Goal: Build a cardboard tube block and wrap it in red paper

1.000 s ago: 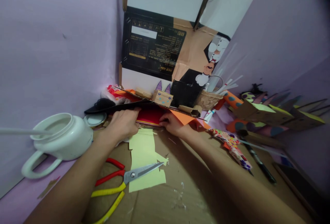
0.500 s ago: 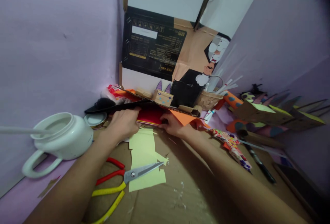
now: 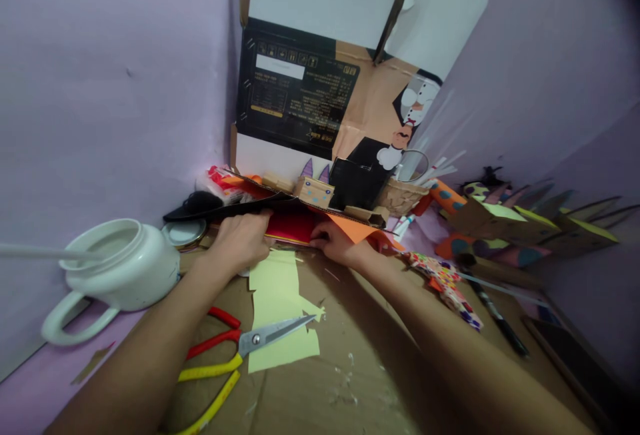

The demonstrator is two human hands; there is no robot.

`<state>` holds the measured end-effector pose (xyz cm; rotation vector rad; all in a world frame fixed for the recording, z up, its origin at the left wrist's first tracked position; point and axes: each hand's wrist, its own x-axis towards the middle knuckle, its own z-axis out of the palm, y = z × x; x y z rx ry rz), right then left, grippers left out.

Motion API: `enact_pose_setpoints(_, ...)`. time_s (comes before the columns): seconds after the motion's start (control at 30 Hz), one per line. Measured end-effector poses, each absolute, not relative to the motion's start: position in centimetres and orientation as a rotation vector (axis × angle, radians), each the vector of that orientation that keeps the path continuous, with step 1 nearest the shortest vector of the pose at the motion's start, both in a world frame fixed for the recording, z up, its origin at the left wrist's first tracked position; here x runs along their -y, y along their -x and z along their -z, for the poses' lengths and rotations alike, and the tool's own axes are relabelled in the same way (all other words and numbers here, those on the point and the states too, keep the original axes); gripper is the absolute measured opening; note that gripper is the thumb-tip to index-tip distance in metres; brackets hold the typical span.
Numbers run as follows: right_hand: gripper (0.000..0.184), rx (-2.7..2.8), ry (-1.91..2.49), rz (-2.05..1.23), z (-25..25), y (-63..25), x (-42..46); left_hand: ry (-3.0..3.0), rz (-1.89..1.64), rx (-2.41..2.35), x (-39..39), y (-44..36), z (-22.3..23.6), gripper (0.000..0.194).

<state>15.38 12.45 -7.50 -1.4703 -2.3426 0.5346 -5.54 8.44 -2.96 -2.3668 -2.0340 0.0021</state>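
My left hand point(image 3: 239, 241) reaches under a black flap point(image 3: 235, 207) at the back of the cardboard work surface and lifts its edge with curled fingers. My right hand point(image 3: 336, 243) pinches the edge of a stack of red and coloured paper sheets point(image 3: 291, 227) lying beneath that flap. An orange sheet point(image 3: 353, 227) sticks out just right of my fingers. A pale yellow cut paper point(image 3: 280, 301) lies in front of both hands, with scissors point(image 3: 235, 348) with red and yellow handles resting across it.
A white jug-like pot point(image 3: 117, 271) with a stick in it stands at the left. An opened printed carton point(image 3: 320, 88) leans against the back wall. A small basket point(image 3: 404, 195), paper craft pieces point(image 3: 500, 221) and a patterned scrap point(image 3: 445, 281) crowd the right.
Both hands stay at the paper stack with only slight finger shifts. The view has tilted a little.
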Motion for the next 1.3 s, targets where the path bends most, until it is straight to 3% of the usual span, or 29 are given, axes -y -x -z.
enact_pose_setpoints(0.23, 0.015, 2.244, 1.435, -0.568, 8.3, -13.5, -12.7, 2.358, 0.028, 2.019, -8.3, 5.4, 3.1, 0.046)
enact_pose_setpoints(0.43, 0.036, 2.118, 1.517, -0.653, 8.6, -12.0, -13.4, 2.358, 0.042, 1.998, -8.3, 5.4, 3.3, 0.046)
enact_pose_setpoints(0.7, 0.022, 2.102, 1.503, -0.768, 6.0, -13.1, -13.5, 2.371, 0.065, 2.003, -8.4, 5.6, 3.2, 0.046)
enact_pose_setpoints(1.03, 0.028, 2.157, 1.461, -0.742, 6.2, -12.4, -12.9, 2.361, 0.037, 2.053, -8.6, 5.5, 3.1, 0.046)
enact_pose_setpoints(1.3, 0.017, 2.193, 1.372, -0.738, 5.8, -12.8, -13.4, 2.374, 0.04, 2.055, -8.5, 5.6, 3.0, 0.045)
